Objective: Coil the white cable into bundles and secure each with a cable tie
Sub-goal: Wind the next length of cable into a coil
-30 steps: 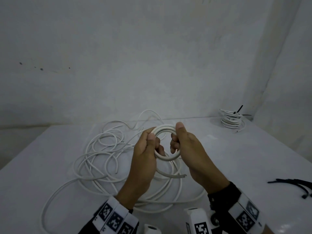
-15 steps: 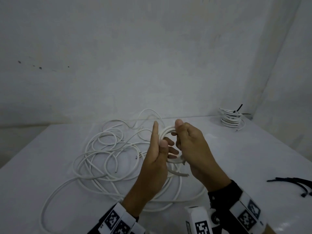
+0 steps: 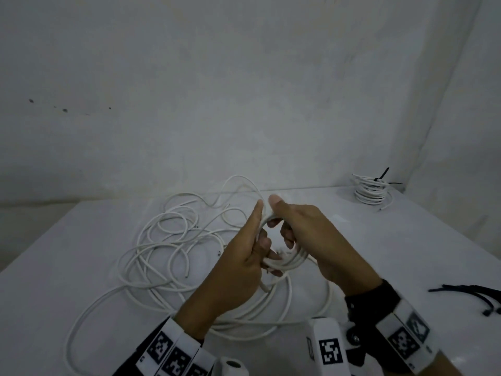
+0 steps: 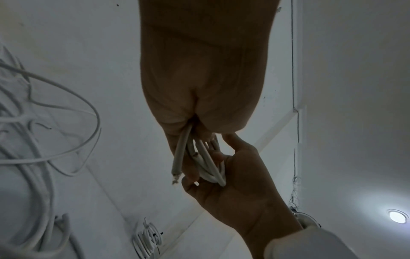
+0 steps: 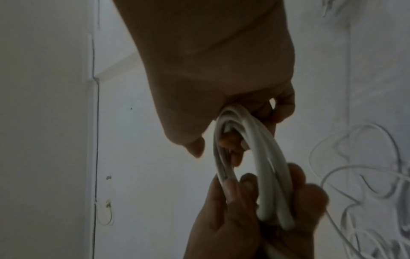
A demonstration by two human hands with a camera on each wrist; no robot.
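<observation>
Above the middle of the table [image 3: 81, 280], the left hand [image 3: 238, 270] and right hand [image 3: 311, 240] both curl their fingers around a small coil [image 3: 287, 263] of white cable; the rest of the cable [image 3: 162, 240] sprawls loose beneath. A tied bundle [image 3: 372, 192] sits at the far right corner, black cable ties [image 3: 471, 294] near the right edge.

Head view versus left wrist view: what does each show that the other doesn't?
Only the head view shows the spare black cable ties on the table's right side. Only the left wrist view shows the cable's frayed cut end and a ceiling light. Both show the left hand and right hand gripping the small coil, the loose white cable and the finished tied bundle.
</observation>
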